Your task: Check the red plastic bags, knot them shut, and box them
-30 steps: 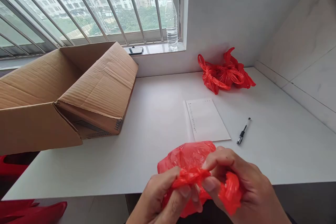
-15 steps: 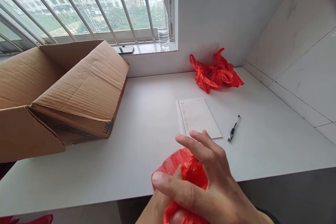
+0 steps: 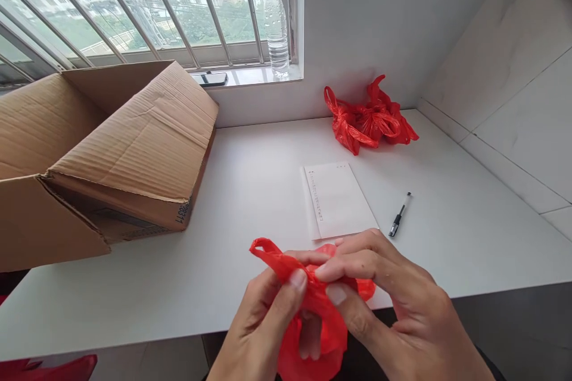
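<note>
A red plastic bag (image 3: pixel 328 336) hangs between my hands at the table's front edge, one loop of it sticking up to the left. My left hand (image 3: pixel 268 315) pinches the bag's gathered plastic between thumb and fingers. From the right, my right hand (image 3: pixel 388 303) grips the same gathered part with thumb and forefinger. Just beyond the hands lies a white notebook (image 3: pixel 342 199), with a black-and-clear pen (image 3: pixel 400 214) to its right. What the bag holds, if anything, is hidden.
An open cardboard box (image 3: pixel 138 137) stands on the white table (image 3: pixel 241 190) at left. Tied red plastic bags (image 3: pixel 369 119) lie against the back wall. A clear water bottle (image 3: pixel 277 30) and a phone (image 3: pixel 212 79) rest on the sill of the barred window.
My right hand has gone from spread fingers to a pinch on the bag. My left hand, earlier mostly hidden behind it, now shows at left, holding the bag with a loop raised.
</note>
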Tool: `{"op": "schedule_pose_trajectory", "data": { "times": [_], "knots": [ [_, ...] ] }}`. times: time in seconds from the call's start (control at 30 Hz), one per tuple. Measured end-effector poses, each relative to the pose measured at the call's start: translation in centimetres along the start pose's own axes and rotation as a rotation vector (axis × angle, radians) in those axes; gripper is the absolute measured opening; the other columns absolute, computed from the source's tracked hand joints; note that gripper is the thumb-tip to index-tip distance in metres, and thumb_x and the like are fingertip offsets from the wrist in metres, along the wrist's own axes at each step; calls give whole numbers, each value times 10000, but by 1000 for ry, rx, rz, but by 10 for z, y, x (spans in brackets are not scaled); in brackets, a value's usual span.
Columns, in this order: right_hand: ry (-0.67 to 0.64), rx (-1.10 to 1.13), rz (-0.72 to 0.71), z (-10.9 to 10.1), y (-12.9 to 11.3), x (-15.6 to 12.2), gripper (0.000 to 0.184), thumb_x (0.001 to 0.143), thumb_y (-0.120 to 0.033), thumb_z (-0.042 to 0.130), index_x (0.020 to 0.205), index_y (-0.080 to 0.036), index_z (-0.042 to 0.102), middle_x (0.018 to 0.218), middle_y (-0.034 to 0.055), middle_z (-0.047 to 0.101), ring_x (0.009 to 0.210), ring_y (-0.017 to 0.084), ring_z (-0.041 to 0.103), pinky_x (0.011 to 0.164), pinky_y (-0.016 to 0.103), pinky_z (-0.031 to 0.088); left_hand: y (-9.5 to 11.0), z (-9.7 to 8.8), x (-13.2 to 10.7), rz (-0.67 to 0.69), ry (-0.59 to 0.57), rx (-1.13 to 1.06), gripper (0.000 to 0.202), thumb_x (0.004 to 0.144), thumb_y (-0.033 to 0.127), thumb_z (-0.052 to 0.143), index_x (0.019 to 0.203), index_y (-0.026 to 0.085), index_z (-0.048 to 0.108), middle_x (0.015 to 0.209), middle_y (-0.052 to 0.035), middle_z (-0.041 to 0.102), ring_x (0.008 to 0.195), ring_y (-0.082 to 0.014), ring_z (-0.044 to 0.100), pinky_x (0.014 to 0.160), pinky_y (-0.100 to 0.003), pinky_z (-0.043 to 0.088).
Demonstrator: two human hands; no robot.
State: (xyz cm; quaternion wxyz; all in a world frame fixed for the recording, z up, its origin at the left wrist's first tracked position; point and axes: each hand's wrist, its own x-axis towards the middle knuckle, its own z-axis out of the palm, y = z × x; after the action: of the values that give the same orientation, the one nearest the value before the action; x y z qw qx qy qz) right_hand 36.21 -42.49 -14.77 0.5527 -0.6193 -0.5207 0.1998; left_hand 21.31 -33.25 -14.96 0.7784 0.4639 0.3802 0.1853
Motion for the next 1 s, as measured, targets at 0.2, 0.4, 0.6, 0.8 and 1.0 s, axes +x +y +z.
{"op": "schedule_pose_trajectory", "data": {
  "times": [0.2,0.4,0.6,0.8,1.0],
  "knots": [
    [-39,49,-102,4,2,-4,341,830,-11,630,1031,-285,646,905,-34,711,847,160,685,818,318,606,11,-13,10,33,-130,0,250,905,467,711,883,220,730,823,-22,637,691,-120,553,654,-219,468],
    [-135,-16,-90,11,29,7,503,968,-495,652,1425,-324,530,1325,38,644,1254,233,595,1194,476,407,16,-14,8,105,-234,172,396,796,415,827,783,206,492,719,45,503,614,-78,381,564,-191,320],
    [-224,142,173,15,45,18,364,1086,-445,403,1090,-231,697,1034,30,717,1022,192,676,1004,392,515,-5,-26,18,528,-141,603,211,844,57,563,860,241,460,823,15,552,689,-118,449,591,-220,370],
    [-422,179,321,13,49,24,341,1091,-392,398,1344,-255,582,815,-24,648,768,150,633,769,305,533,-23,-35,31,980,44,915,416,764,-136,475,938,226,580,1092,-60,591,830,-129,617,686,-233,497],
    [-417,293,318,14,54,29,304,1077,-447,442,1015,-217,630,883,-13,629,823,143,582,777,288,483,-24,-40,31,1013,-24,962,410,874,-61,566,1138,245,639,1332,-101,551,1097,-183,646,893,-274,568]
  ]
}}
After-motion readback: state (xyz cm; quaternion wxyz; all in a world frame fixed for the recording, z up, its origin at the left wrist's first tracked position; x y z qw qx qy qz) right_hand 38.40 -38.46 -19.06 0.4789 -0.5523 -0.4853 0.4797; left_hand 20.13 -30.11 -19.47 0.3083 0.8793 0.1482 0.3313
